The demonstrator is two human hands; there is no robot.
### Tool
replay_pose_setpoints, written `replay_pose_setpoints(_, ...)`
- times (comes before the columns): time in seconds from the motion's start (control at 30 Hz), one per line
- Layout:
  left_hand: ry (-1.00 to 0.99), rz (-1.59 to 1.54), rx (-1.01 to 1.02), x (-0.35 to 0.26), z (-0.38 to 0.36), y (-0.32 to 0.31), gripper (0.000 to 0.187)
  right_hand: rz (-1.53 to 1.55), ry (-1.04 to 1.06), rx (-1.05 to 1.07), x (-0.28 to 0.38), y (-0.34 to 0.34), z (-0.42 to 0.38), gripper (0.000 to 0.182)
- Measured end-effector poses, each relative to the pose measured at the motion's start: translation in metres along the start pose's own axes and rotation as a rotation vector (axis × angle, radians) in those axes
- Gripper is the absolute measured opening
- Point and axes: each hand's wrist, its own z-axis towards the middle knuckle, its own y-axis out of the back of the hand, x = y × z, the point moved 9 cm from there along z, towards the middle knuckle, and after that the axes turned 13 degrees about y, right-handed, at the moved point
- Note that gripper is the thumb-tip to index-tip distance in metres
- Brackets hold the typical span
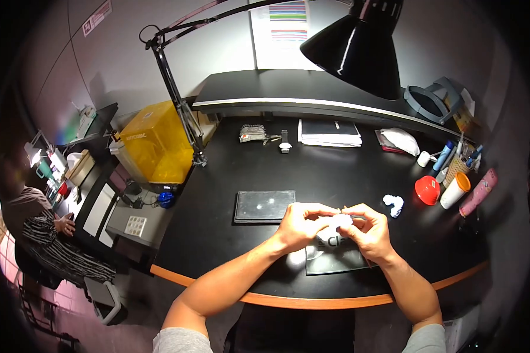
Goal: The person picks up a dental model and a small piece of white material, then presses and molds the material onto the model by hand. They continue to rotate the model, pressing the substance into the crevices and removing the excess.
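White, small and lumpy, the piece (341, 220) sat in the head view between the left hand (300, 228) and right hand (372, 236), above a dark, glossy rectangular plate (330, 266). Both grips narrow, fingertips pinching; exact contact under the fingers I couldn't tell from my remote post. Risk, as I judged it: uneven thumb pressure could crack the piece or squirt it onto the plate. Glare near the black, cone-shaped lamp (359, 50)'s working spot washed out detail, so I could miss a slip.
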Motion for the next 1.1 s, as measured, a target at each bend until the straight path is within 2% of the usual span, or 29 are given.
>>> replay_pose_setpoints(0.17, 0.041, -0.071, 0.054, 0.010, 0.006, 0.001, 0.024, 0.000, -0.005, 0.012, 0.000, -0.001, -0.002, 0.025)
replay_pose_setpoints(0.47, 0.008, -0.063, 0.018, 0.003, 0.002, 0.000, 0.022, 0.003, 0.002, 0.036, -0.004, -0.001, -0.002, 0.022)
replay_pose_setpoints(0.6, 0.002, -0.052, 0.107, -0.004, -0.002, -0.011, 0.031, 0.018, 0.025, 0.011, 0.003, -0.004, -0.001, 0.024)
replay_pose_setpoints(0.7, -0.001, -0.058, 0.088, -0.004, -0.002, -0.010, 0.033, 0.019, 0.002, 0.018, 0.000, 0.000, -0.001, 0.023)
replay_pose_setpoints(0.8, -0.028, -0.050, 0.012, -0.003, 0.001, -0.007, 0.032, -0.144, 0.220, -0.066, 0.018, 0.002, 0.001, 0.029)
replay_pose_setpoints(0.83, -0.038, -0.022, -0.042, -0.006, 0.000, 0.001, 0.031, -0.681, 0.495, -0.057, 0.066, -0.006, 0.000, 0.038)
replay_pose_setpoints(0.87, -0.044, 0.000, -0.086, -0.006, 0.000, 0.004, 0.031, -0.666, 0.547, -0.127, 0.071, -0.003, -0.003, 0.038)
replay_pose_setpoints(0.93, -0.072, -0.003, -0.130, -0.013, 0.000, 0.010, 0.031, -0.524, 0.581, -0.177, 0.084, -0.011, -0.013, 0.026)
replay_pose_setpoints(0.97, -0.099, -0.004, -0.149, -0.016, -0.001, 0.013, 0.031, -0.288, 0.494, -0.141, 0.086, -0.027, -0.022, 0.018)
replay_pose_setpoints(1.0, -0.117, -0.005, -0.165, -0.018, -0.002, 0.015, 0.031, -0.182, 0.494, -0.099, 0.101, -0.054, -0.031, 0.006)
replay_pose_setpoints(1.03, -0.119, 0.015, -0.189, -0.015, -0.001, 0.016, 0.029, -0.014, 0.362, 0.034, 0.113, -0.085, -0.040, 0.014)
replay_pose_setpoints(1.07, -0.113, 0.049, -0.198, -0.015, -0.002, 0.017, 0.028, 0.166, 0.143, 0.238, 0.129, -0.121, -0.048, 0.022)
replay_pose_setpoints(1.1, -0.105, 0.083, -0.199, -0.016, -0.002, 0.016, 0.028, 0.348, 0.149, 0.498, 0.154, -0.156, -0.055, 0.023)
